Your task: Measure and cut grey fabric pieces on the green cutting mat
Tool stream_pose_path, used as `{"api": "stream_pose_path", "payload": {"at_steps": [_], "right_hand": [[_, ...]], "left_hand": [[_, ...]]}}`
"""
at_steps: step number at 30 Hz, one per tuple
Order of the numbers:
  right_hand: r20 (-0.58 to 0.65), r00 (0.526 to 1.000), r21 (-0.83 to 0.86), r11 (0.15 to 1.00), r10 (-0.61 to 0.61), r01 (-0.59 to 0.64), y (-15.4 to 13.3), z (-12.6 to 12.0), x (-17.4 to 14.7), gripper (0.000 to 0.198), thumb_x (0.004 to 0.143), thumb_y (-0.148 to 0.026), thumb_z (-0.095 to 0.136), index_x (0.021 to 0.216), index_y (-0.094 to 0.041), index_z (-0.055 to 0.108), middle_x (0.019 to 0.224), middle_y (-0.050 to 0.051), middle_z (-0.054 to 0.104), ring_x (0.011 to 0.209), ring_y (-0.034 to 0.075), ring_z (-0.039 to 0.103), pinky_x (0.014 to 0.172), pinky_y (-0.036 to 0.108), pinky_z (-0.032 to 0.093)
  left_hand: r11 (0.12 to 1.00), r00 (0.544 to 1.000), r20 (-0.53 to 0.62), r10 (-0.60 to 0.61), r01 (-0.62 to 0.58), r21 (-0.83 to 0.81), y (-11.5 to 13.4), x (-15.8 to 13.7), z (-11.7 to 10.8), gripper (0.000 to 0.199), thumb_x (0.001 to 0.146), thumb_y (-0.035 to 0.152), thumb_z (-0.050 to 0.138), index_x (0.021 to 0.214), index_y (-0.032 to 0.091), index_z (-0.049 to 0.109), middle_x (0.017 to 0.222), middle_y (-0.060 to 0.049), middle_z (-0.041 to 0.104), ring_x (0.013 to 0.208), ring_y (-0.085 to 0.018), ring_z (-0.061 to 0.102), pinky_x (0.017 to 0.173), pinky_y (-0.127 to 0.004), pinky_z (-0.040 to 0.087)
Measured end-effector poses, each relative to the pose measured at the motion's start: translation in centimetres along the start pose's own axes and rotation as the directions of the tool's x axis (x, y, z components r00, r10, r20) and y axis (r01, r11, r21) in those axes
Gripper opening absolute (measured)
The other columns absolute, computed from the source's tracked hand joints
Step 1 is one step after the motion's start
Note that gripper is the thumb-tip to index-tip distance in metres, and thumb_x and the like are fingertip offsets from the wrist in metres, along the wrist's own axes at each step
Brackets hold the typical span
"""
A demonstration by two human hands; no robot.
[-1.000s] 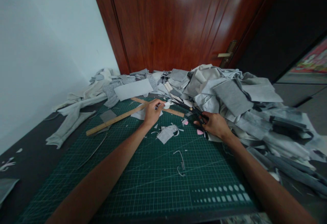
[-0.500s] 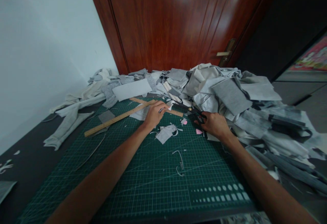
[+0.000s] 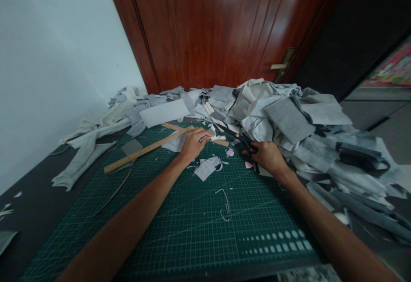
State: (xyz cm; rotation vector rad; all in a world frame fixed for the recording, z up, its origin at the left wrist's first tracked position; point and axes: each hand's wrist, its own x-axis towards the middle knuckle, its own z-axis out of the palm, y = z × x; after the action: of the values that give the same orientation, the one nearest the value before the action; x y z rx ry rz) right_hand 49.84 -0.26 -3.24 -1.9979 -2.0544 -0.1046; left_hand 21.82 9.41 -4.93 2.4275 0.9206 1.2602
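Black scissors (image 3: pixel 237 136) are in my right hand (image 3: pixel 267 155), their blades pointing left and away from me toward my other hand. My left hand (image 3: pixel 194 142) is closed in a pinch at a small white fabric scrap (image 3: pixel 212 132), close to the scissor tips. Beneath this hand lie a wooden ruler (image 3: pixel 144 150) and a second wooden strip (image 3: pixel 221 143). Nearer to me on the green cutting mat (image 3: pixel 180 222) is a small heap of grey fabric pieces (image 3: pixel 207 168). Two pink pieces (image 3: pixel 248 165) lie by the scissors.
A large pile of grey and white cloth (image 3: pixel 289 119) spreads along the back and right of the table. More cloth strips (image 3: pixel 86 157) lie at the left by the wall. Loose thread (image 3: pixel 226 202) rests on the mat. A brown wooden door (image 3: pixel 205 29) stands behind.
The scissor tips have shifted slightly away from my left hand's fingertips. A white sliver now shows on the mat by the wooden strip. My hands stay nearly in place.
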Motion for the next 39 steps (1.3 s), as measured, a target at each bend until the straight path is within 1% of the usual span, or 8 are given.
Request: {"api": "stream_pose_path", "payload": {"at_steps": [4,8,12,16,20,26,33,39], "right_hand": [[-0.054,0.999,0.047,0.999,0.005,-0.003,0.4,0.0,0.1,0.030,0.089,-0.048,0.063,0.082,-0.022,0.073,0.079,0.009,0.077,0.074,0.026,0.072,0.058,0.030,0.034],[-0.079,0.997,0.044,0.999,0.013,-0.010,0.7,-0.1,0.2,0.034,0.087,-0.053,0.064,0.078,-0.021,0.070,0.074,0.009,0.075,0.071,0.026,0.071,0.056,0.030,0.031],[-0.074,0.997,0.019,1.000,0.023,-0.021,0.7,-0.1,0.2,0.038,0.086,-0.059,0.063,0.087,-0.022,0.069,0.070,0.006,0.073,0.068,0.025,0.070,0.055,0.030,0.030],[-0.066,0.998,-0.030,0.999,0.019,-0.021,0.5,0.0,0.1,0.038,0.086,-0.059,0.063,0.093,-0.023,0.068,0.070,0.006,0.072,0.070,0.025,0.070,0.056,0.029,0.031],[-0.049,0.999,-0.042,0.999,-0.004,0.002,0.4,-0.1,0.0,0.037,0.086,-0.058,0.063,0.096,-0.023,0.069,0.073,0.006,0.074,0.072,0.025,0.070,0.057,0.030,0.033],[-0.061,0.995,0.010,0.997,-0.073,0.074,0.2,-0.2,0.0,0.035,0.086,-0.056,0.062,0.095,-0.022,0.068,0.071,0.004,0.072,0.069,0.024,0.069,0.057,0.029,0.034],[-0.061,0.993,0.087,0.990,-0.106,0.111,0.0,0.2,-0.1,0.034,0.086,-0.055,0.062,0.089,-0.022,0.067,0.069,0.004,0.071,0.064,0.022,0.068,0.056,0.027,0.033],[-0.100,0.987,0.148,0.980,-0.122,0.136,0.2,0.7,-0.1,0.041,0.090,-0.057,0.055,0.077,-0.020,0.066,0.067,0.007,0.070,0.060,0.021,0.065,0.055,0.028,0.032]], "left_hand": [[1.000,1.000,-0.002,-0.024,0.024,-0.007,0.2,0.0,-0.1,0.014,0.092,0.017,0.060,0.091,0.023,0.073,0.094,-0.002,0.072,0.094,-0.021,0.065,0.089,-0.036,0.049],[0.995,0.992,-0.093,-0.091,0.087,-0.055,0.1,0.0,-0.2,0.012,0.088,0.016,0.062,0.089,0.021,0.072,0.089,-0.002,0.072,0.085,-0.020,0.064,0.081,-0.032,0.050],[0.963,0.959,-0.180,-0.221,0.185,-0.197,-0.5,0.2,-0.1,0.009,0.089,0.019,0.060,0.090,0.019,0.069,0.085,-0.002,0.071,0.078,-0.017,0.064,0.073,-0.028,0.050],[0.928,0.927,-0.220,-0.305,0.237,-0.287,-1.3,0.3,-0.1,0.008,0.089,0.020,0.059,0.091,0.018,0.066,0.085,-0.002,0.071,0.078,-0.016,0.066,0.073,-0.027,0.051],[0.924,0.923,-0.226,-0.312,0.239,-0.299,-1.7,0.3,-0.1,0.006,0.089,0.020,0.059,0.091,0.018,0.065,0.088,-0.003,0.071,0.083,-0.017,0.067,0.076,-0.027,0.052],[0.909,0.909,-0.238,-0.342,0.256,-0.329,-1.8,0.3,0.0,0.006,0.088,0.017,0.060,0.091,0.018,0.065,0.087,-0.003,0.072,0.082,-0.017,0.068,0.076,-0.027,0.053],[0.910,0.926,-0.205,-0.316,0.235,-0.341,-1.2,0.3,-0.1,0.006,0.085,0.020,0.064,0.086,0.017,0.070,0.085,-0.003,0.074,0.078,-0.017,0.068,0.074,-0.027,0.052],[0.900,0.920,-0.201,-0.337,0.252,-0.355,-1.0,0.3,-0.1,0.007,0.084,0.022,0.066,0.083,0.017,0.071,0.082,-0.002,0.074,0.076,-0.017,0.067,0.072,-0.027,0.053]]}}
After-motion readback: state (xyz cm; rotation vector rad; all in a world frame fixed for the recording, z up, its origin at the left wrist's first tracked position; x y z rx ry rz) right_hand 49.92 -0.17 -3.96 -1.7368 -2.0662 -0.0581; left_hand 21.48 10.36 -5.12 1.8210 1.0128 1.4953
